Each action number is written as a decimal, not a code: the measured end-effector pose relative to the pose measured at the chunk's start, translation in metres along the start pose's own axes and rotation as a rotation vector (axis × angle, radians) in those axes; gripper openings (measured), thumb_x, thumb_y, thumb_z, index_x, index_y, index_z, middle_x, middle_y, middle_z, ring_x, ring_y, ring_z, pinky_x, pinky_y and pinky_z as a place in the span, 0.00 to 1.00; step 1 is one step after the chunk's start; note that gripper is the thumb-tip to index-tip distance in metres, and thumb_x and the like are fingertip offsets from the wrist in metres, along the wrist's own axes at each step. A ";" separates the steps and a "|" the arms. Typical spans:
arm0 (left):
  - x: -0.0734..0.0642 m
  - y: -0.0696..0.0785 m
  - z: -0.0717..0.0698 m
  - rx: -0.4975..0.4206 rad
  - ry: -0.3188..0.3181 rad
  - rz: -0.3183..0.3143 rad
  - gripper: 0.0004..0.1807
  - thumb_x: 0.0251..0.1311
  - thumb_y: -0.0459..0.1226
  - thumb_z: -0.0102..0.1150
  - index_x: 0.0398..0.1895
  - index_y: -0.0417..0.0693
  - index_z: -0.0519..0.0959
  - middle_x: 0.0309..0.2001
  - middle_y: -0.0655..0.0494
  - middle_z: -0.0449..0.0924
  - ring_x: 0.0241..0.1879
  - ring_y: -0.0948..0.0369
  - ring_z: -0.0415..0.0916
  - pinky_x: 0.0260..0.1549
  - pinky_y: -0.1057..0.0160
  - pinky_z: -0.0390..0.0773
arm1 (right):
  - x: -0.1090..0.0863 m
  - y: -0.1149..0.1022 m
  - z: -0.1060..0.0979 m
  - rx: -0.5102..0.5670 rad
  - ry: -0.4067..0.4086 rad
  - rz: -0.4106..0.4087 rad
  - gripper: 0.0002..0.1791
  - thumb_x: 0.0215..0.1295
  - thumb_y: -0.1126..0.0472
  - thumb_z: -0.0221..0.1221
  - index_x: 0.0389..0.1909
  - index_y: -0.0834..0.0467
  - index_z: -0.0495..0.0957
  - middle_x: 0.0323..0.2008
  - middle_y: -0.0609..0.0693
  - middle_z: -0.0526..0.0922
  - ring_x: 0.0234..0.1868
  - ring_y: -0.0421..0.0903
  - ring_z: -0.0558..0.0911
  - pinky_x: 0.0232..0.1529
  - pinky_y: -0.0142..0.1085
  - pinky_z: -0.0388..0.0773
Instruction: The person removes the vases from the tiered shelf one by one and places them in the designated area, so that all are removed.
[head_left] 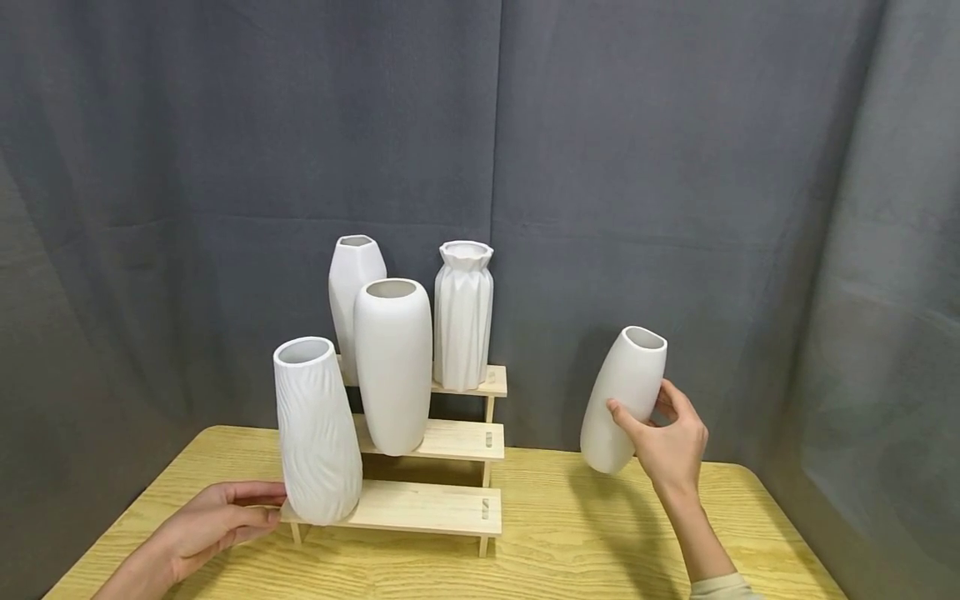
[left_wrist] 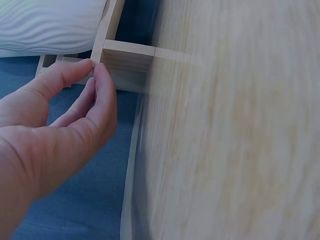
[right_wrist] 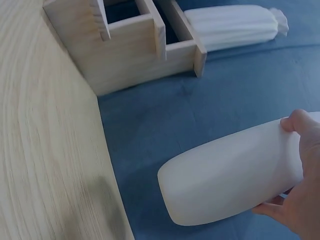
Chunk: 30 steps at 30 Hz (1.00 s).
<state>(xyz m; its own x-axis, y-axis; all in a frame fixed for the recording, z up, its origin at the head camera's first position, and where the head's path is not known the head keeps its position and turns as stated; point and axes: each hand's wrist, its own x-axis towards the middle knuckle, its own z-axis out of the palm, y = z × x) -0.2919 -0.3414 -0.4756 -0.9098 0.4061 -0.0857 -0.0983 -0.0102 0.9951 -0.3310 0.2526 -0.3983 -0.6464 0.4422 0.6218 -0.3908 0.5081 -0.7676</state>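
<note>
My right hand grips a smooth white vase from its right side, thumb in front. This vase leans, mouth up and to the right, above the table, and its base points toward the table in the right wrist view. At the lower left, my left hand pinches the left end of the bottom board of a three-step wooden stand. Thumb and fingertips meet at that board's corner in the left wrist view. Right beside them, a wavy-textured white vase stands on the bottom step.
A tall smooth white vase stands on the middle step. On the top step are a faceted white vase and a pleated white vase. The wooden table has rounded back corners, with a grey curtain behind it.
</note>
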 end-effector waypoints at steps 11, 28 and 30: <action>0.000 -0.002 0.000 -0.002 -0.019 0.034 0.25 0.67 0.26 0.58 0.65 0.21 0.69 0.57 0.51 0.79 0.53 0.58 0.79 0.53 0.59 0.79 | 0.012 0.025 -0.018 -0.085 0.081 0.090 0.40 0.47 0.49 0.81 0.61 0.59 0.79 0.52 0.54 0.82 0.51 0.50 0.79 0.52 0.50 0.71; -0.001 -0.004 -0.003 -0.003 -0.027 0.025 0.23 0.69 0.26 0.57 0.66 0.25 0.71 0.57 0.51 0.80 0.54 0.59 0.79 0.54 0.60 0.78 | 0.024 0.062 -0.039 -0.149 0.177 0.164 0.42 0.47 0.50 0.80 0.63 0.62 0.77 0.53 0.59 0.79 0.51 0.55 0.76 0.63 0.51 0.56; 0.000 -0.003 -0.002 0.002 -0.020 0.020 0.24 0.69 0.27 0.57 0.66 0.24 0.70 0.57 0.51 0.79 0.54 0.59 0.79 0.54 0.60 0.78 | 0.024 0.065 -0.041 -0.145 0.182 0.181 0.42 0.47 0.51 0.80 0.64 0.61 0.77 0.54 0.59 0.78 0.53 0.55 0.75 0.63 0.50 0.57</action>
<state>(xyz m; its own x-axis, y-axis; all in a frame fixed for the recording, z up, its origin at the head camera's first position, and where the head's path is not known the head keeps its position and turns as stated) -0.2925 -0.3436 -0.4784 -0.9034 0.4239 -0.0645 -0.0792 -0.0171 0.9967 -0.3454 0.3263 -0.4269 -0.5641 0.6538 0.5043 -0.1733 0.5034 -0.8465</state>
